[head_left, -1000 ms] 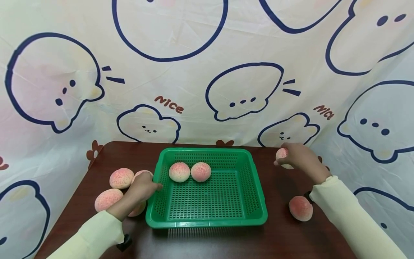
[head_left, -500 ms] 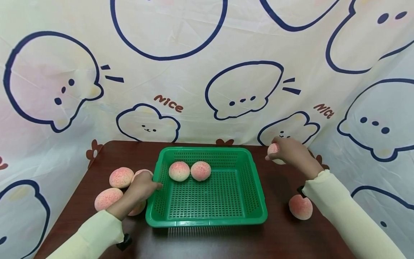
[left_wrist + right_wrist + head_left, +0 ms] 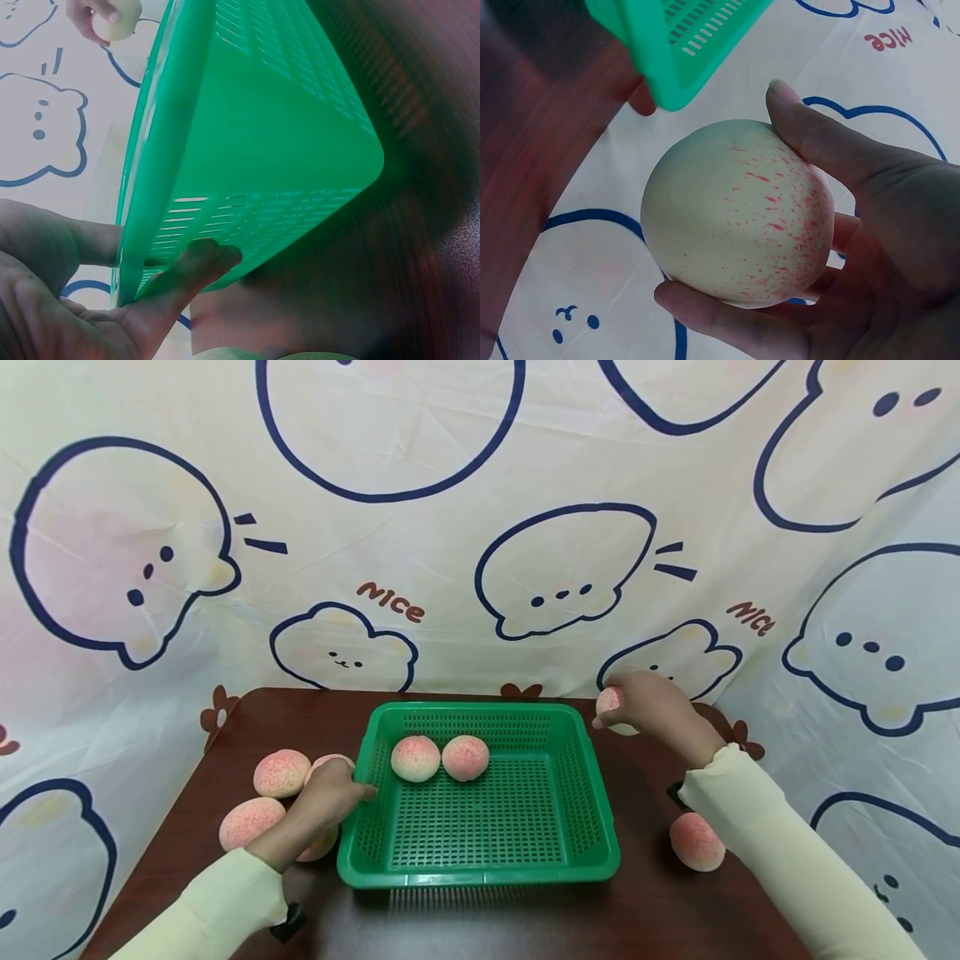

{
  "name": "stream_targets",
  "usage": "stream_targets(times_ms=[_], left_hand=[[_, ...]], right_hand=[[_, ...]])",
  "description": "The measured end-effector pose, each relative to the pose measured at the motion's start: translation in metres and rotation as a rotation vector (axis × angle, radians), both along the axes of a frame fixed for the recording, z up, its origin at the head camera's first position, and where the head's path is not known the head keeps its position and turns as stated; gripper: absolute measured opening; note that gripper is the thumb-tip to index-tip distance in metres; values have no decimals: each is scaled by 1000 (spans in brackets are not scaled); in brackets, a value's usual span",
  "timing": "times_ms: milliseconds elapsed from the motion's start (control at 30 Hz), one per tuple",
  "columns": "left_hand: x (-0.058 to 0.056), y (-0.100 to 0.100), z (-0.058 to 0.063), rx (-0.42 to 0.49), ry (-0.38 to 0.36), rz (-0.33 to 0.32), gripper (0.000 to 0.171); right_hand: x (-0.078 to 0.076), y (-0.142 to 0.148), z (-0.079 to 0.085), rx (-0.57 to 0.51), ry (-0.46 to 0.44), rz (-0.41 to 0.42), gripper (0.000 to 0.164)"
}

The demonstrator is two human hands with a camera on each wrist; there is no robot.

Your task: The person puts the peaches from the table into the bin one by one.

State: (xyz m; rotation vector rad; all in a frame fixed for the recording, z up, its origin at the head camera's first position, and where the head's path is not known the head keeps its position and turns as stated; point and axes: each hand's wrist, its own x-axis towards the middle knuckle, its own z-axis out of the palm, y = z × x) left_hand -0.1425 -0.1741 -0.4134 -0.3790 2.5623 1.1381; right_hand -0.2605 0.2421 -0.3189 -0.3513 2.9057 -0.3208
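A green plastic basket (image 3: pixel 480 878) with slotted walls stands mid-table. Two pink-and-cream peaches, a left one (image 3: pixel 416 759) and a right one (image 3: pixel 466 757), sit side by side toward its back left. My left hand (image 3: pixel 327 799) grips the basket's left rim; in the left wrist view the thumb (image 3: pixel 196 274) lies along one side of the wall and the fingers go round the other. My right hand (image 3: pixel 651 708) holds a peach (image 3: pixel 735 214) between thumb and fingers, raised beyond the basket's back right corner. That peach is pale cream with red flecks.
Several peaches lie on the dark wood table (image 3: pixel 480 927) left of the basket, including one peach (image 3: pixel 282 772) at the back and another peach (image 3: pixel 251 823) nearer. A redder peach (image 3: pixel 697 842) rests at right, under the right forearm. A cartoon-printed cloth (image 3: pixel 450 552) hangs behind.
My right hand has carried its peach leftward, closer to the basket's back right corner. The left hand, the basket and the other peaches have stayed put.
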Motion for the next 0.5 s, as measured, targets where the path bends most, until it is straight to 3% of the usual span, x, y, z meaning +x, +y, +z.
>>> stream_targets(times_ms=[500], left_hand=[[1, 0, -1, -2, 11, -1, 14]], right_hand=[[0, -31, -4, 58, 69, 88, 62]])
